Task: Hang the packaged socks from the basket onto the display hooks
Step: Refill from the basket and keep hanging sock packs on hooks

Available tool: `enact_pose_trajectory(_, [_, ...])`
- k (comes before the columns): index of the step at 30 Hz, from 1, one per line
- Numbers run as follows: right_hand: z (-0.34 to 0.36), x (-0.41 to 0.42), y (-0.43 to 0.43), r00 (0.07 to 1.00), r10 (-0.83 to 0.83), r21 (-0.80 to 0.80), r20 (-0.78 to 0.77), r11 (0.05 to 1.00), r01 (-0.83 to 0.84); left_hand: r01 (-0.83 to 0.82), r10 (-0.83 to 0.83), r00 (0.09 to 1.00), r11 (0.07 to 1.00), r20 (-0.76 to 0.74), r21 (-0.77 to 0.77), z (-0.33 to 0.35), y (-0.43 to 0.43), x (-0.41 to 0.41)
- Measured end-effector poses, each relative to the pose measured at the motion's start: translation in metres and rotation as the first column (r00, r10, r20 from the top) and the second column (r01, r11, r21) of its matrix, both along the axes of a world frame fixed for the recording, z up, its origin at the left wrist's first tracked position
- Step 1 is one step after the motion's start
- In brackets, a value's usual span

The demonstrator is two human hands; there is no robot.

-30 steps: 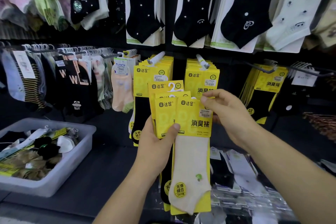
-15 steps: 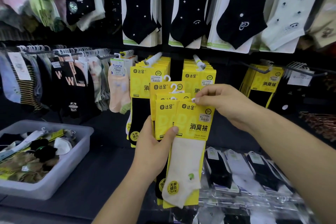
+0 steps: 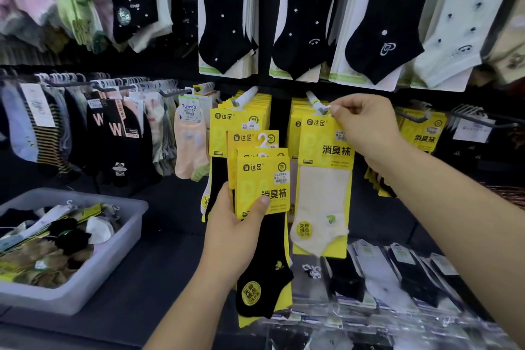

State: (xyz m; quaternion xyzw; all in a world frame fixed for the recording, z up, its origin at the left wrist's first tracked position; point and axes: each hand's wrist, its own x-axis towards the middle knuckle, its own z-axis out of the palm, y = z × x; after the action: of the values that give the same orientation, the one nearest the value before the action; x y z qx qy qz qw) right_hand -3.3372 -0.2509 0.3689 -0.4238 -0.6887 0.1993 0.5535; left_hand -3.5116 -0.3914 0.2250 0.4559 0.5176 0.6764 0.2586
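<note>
My right hand pinches the small white hanger of a yellow pack with a cream sock, holding it at the tip of the right display hook. Behind it hang more yellow packs. My left hand grips a fanned stack of yellow sock packs; the front one shows a black sock. A second hook to the left carries a full row of yellow packs. The grey basket sits at lower left with several loose sock packs inside.
Black and white patterned socks hang in a row above. To the left, a rail holds striped, black and peach socks. More yellow packs hang at right. Clear bins of folded socks lie below the hooks.
My right hand has pulled the cream sock pack off the stack and lifted it up and right to the hook tip. The stack in my left hand now shows a black sock in front.
</note>
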Motion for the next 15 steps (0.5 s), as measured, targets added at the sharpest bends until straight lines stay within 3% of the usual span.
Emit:
enact_pose_trajectory(4, [-0.001,-0.008,0.001,0.998,-0.010,0.057,0.056,0.998,0.007,0.003,-0.003,1.000,1.000,0.006,-0.020,0.002,-0.003,-0.003])
enact_pose_trajectory(11, [-0.019,-0.011,-0.002,0.935,-0.214,0.223,0.283,0.963,0.153,0.009,-0.008,1.000,0.999,0.026,-0.034,0.002,-0.004,-0.003])
enact_pose_trajectory(15, [-0.027,-0.010,0.008,0.931,-0.249,0.262,0.267,0.948,0.178,0.030,-0.029,0.999,0.998,0.021,-0.056,0.001,-0.003,0.000])
